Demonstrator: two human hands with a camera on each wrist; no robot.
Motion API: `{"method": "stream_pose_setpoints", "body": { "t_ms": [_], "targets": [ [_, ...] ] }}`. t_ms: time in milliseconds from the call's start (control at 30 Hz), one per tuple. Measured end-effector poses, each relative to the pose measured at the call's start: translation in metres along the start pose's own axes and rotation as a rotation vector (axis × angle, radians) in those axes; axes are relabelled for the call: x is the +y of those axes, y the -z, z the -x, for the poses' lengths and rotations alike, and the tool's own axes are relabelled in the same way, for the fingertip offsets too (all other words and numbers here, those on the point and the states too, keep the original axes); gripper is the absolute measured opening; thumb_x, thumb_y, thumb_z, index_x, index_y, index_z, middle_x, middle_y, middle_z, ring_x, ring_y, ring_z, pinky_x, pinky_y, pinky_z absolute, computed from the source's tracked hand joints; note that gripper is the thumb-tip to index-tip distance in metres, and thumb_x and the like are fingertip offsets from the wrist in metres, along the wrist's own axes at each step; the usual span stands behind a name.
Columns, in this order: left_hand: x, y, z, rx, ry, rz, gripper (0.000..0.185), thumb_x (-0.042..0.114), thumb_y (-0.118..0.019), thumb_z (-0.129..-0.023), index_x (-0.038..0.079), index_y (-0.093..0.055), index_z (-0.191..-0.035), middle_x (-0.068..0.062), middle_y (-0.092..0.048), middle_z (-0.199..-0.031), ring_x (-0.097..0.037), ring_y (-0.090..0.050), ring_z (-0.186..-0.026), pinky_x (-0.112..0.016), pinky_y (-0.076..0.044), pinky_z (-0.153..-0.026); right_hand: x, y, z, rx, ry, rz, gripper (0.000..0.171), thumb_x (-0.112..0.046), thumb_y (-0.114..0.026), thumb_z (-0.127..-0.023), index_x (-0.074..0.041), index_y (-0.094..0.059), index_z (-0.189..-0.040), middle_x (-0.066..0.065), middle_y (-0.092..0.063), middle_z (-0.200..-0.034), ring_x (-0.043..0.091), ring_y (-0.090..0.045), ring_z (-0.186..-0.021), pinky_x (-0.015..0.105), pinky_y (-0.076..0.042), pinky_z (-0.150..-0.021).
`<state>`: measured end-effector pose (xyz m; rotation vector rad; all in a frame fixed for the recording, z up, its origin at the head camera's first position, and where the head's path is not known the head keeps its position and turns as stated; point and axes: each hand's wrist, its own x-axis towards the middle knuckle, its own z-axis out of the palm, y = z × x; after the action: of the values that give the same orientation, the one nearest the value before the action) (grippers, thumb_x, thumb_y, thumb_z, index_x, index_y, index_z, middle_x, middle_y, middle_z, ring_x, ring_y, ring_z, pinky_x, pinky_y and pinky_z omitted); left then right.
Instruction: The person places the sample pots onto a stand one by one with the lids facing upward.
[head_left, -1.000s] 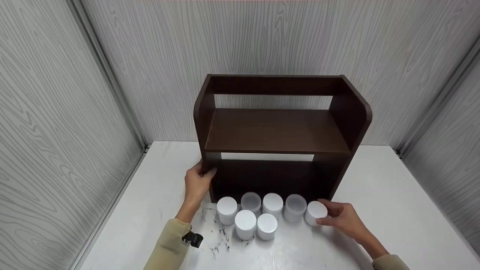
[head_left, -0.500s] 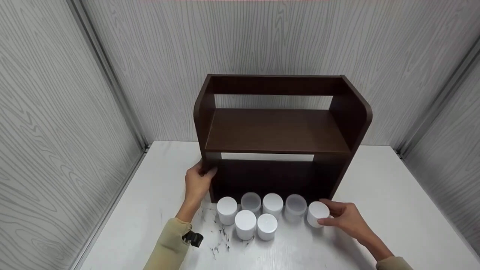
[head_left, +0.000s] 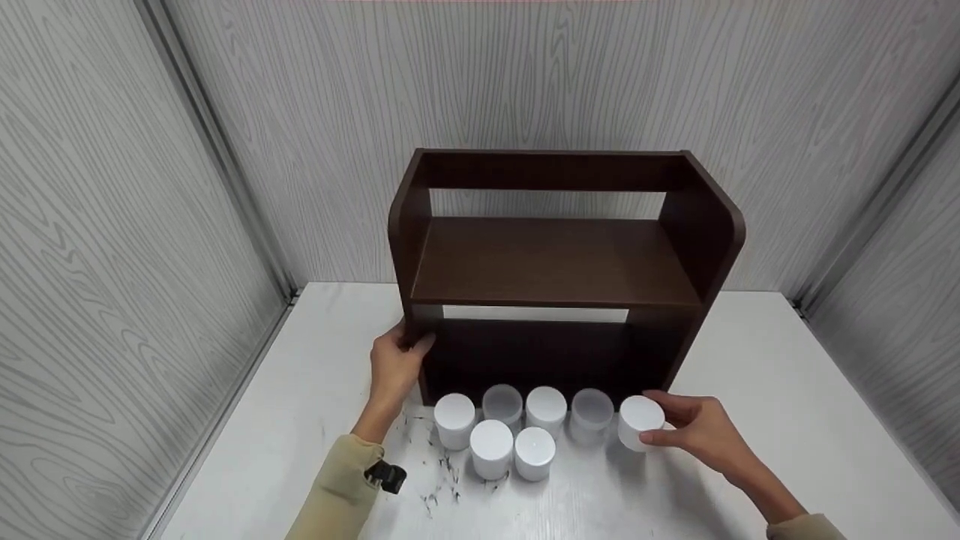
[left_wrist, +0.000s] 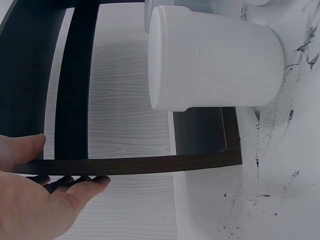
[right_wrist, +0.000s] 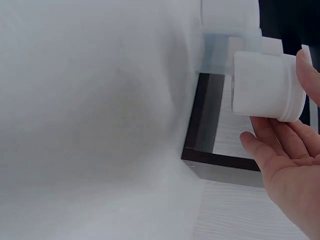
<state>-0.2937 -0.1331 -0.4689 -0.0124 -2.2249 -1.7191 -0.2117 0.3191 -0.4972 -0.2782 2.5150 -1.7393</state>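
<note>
My left hand (head_left: 395,365) grips the left side panel of a dark brown two-tier shelf (head_left: 555,259), thumb on the inner face and fingers on the outer, as the left wrist view shows. With thumb and fingers, my right hand (head_left: 701,431) holds a white lidded jar (head_left: 641,422) in front of the shelf's right end. In the right wrist view this jar (right_wrist: 262,85) is upright relative to the shelf and raised off the table. A translucent jar (head_left: 591,415) stands just left of it. The nearest jar to my left hand is a white one (head_left: 454,420).
Several more jars stand at the shelf's front: a translucent one (head_left: 502,403), a white one (head_left: 546,409), and two white ones nearer me, a larger (head_left: 491,448) and a smaller (head_left: 534,453). Dark scuffs mark the white table (head_left: 341,337). Grey wood-patterned panels (head_left: 525,75) enclose it.
My right hand has shifted slightly right and lifted the white jar, widening its gap from the translucent jar. My left hand and the shelf stay in place.
</note>
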Motion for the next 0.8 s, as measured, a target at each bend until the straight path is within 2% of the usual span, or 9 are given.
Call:
{"method": "stream_pose_setpoints", "body": {
  "t_ms": [267,533,800],
  "targets": [
    [0.000,0.001,0.000,-0.009,-0.008,-0.003,0.049,0.013,-0.074,-0.097,-0.004,-0.062,-0.142,-0.021,-0.071,-0.129,-0.032,-0.067,-0.119,-0.044,-0.054,-0.098,-0.031,-0.003,0.006,0.005,0.000,0.000,0.072,-0.011,-0.093,-0.080,0.008,-0.061,-0.141,0.023,-0.065,-0.138,0.032,-0.064,-0.126,0.029,-0.056,-0.095],
    [-0.001,0.001,0.000,-0.029,-0.006,0.003,0.055,0.011,-0.071,-0.100,-0.008,-0.052,-0.149,-0.026,-0.064,-0.137,-0.036,-0.064,-0.125,-0.044,-0.054,-0.101,-0.064,-0.007,0.009,0.009,0.001,-0.050,0.069,-0.007,-0.093,-0.079,0.008,-0.063,-0.140,0.022,-0.065,-0.138,0.018,-0.068,-0.119,0.026,-0.055,-0.094],
    [-0.001,0.001,-0.002,-0.015,-0.002,0.016,0.055,0.010,-0.074,-0.097,-0.007,-0.057,-0.146,-0.026,-0.067,-0.134,-0.036,-0.066,-0.123,-0.044,-0.055,-0.099,-0.098,-0.008,0.008,0.034,0.041,-0.019,0.070,-0.005,-0.093,-0.078,0.009,-0.063,-0.139,0.022,-0.067,-0.135,0.014,-0.070,-0.113,0.024,-0.056,-0.091]
  ]
}}
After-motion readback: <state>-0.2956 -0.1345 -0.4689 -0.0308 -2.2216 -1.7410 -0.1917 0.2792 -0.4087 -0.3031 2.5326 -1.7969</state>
